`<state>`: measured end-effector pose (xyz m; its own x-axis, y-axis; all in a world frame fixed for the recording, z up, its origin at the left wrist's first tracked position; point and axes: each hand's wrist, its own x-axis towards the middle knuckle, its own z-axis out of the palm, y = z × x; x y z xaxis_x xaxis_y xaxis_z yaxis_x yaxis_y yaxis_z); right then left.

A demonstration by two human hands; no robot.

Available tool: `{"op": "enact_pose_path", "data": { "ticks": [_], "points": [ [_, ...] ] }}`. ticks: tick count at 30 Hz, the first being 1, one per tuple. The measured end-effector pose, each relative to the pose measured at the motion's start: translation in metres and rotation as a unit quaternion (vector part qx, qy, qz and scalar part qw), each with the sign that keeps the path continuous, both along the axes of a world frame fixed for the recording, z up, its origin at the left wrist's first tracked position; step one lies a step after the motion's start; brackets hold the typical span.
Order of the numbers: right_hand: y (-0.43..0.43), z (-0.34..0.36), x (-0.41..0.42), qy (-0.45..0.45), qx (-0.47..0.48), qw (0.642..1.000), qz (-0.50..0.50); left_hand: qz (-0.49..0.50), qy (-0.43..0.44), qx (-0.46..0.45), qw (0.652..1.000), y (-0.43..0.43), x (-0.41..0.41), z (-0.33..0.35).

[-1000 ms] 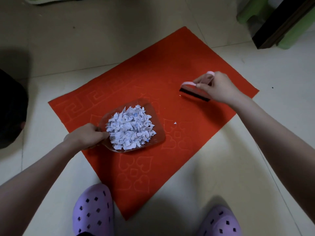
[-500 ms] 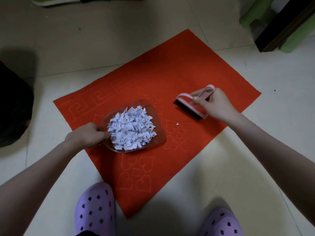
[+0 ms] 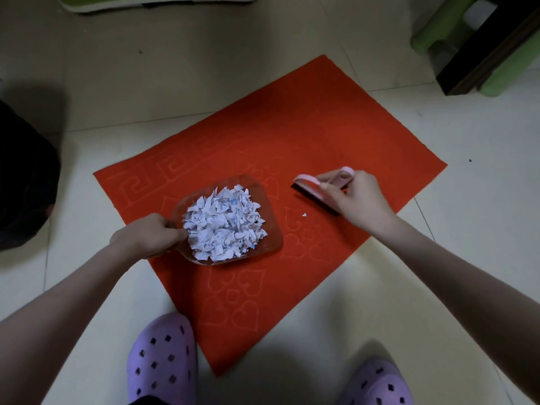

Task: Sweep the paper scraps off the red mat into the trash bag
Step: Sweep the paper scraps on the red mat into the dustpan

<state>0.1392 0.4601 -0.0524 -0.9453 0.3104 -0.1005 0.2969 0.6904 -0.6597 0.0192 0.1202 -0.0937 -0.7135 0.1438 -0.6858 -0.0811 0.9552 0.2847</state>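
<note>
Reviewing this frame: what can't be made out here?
- Head view: the dark trash bag is cut off by the left edge; its opening is unseen.
- Dustpan handle: hidden inside the left hand.
- Brush bristles: partly behind the right hand.
- Print on the scraps: too small.

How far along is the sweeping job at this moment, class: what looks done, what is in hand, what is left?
Done: nearly all the paper scraps sit heaped in the clear dustpan, held by the left hand on the red mat. In hand: the right hand holds the pink brush just beyond one stray scrap. Left: sweep that scrap in, then empty the dustpan into the black trash bag.
</note>
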Motion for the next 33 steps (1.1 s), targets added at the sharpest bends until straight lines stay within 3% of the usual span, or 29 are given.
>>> {"op": "enact_pose_path", "data": {
  "ticks": [6,12,14,16,19,21,28,33],
  "points": [
    [0.012,-0.016,0.009,-0.008,0.090,0.993,-0.077,0.009,-0.012,0.017,1.000,0.002,0.001,-0.001],
    [-0.014,-0.032,0.019,-0.058,0.144,0.987,-0.034,-0.010,-0.007,-0.007,1.000,0.001,-0.001,0.004],
    [-0.033,-0.031,0.019,-0.064,0.119,0.991,0.012,-0.014,-0.005,-0.007,1.000,0.001,-0.001,0.002],
    [-0.053,-0.028,0.015,-0.054,0.034,0.997,0.036,-0.013,-0.009,-0.006,1.000,0.000,0.001,0.000],
    [-0.067,-0.012,0.010,0.024,-0.087,0.996,0.008,-0.007,-0.013,0.001,1.000,0.001,0.002,-0.001],
    [-0.055,-0.003,0.007,0.066,-0.099,0.992,-0.038,-0.005,-0.012,0.000,1.000,0.001,0.002,0.000],
    [0.011,-0.013,-0.016,0.029,0.061,0.995,-0.077,-0.001,-0.019,0.012,1.000,0.002,0.002,0.001],
    [0.011,-0.029,-0.040,-0.005,0.113,0.991,-0.065,0.020,-0.013,0.015,1.000,-0.001,0.002,0.001]
  ]
}}
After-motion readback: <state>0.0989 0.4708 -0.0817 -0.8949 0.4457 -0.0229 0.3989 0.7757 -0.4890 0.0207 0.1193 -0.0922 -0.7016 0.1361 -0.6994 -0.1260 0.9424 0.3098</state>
